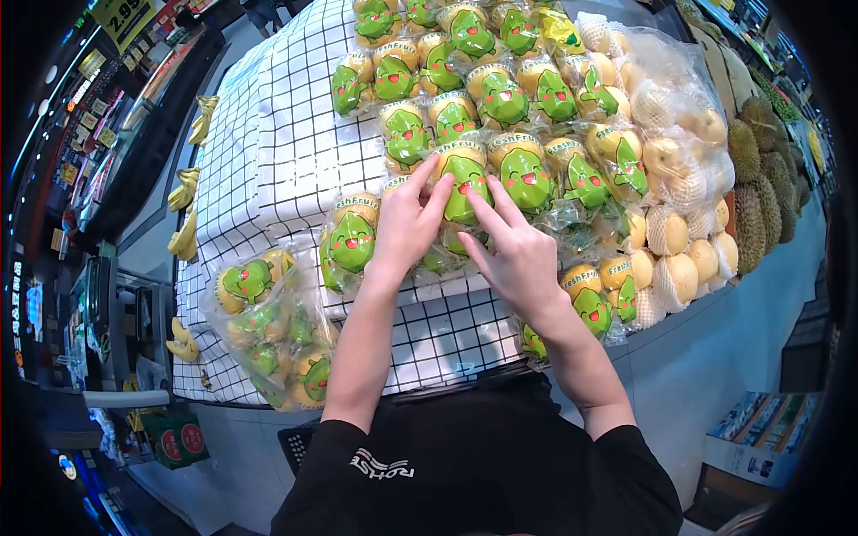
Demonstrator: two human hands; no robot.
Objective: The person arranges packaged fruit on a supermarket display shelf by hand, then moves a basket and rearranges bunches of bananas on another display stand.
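Rows of yellow fruit in clear bags printed with a green cartoon and "FreshFruit" cover the stepped display. One bagged yellow fruit [463, 189] lies between my two hands near the front of the upper tier. My left hand [407, 219] touches its left side, fingers stretched out. From the right, my right hand [517, 259] reaches to its lower right edge with fingers spread apart. Another bagged fruit [523, 179] sits just right of it. Below my left hand's outer side stands a further bagged fruit [351, 241]. The undersides of my fingers are hidden.
A large clear bag [268, 326] full of wrapped fruit stands at the left front. Yellow fruit in white foam nets [675, 277] is piled at right, beside durians [760, 192]. Bananas [185, 234] line the left edge of the checked cloth [290, 134].
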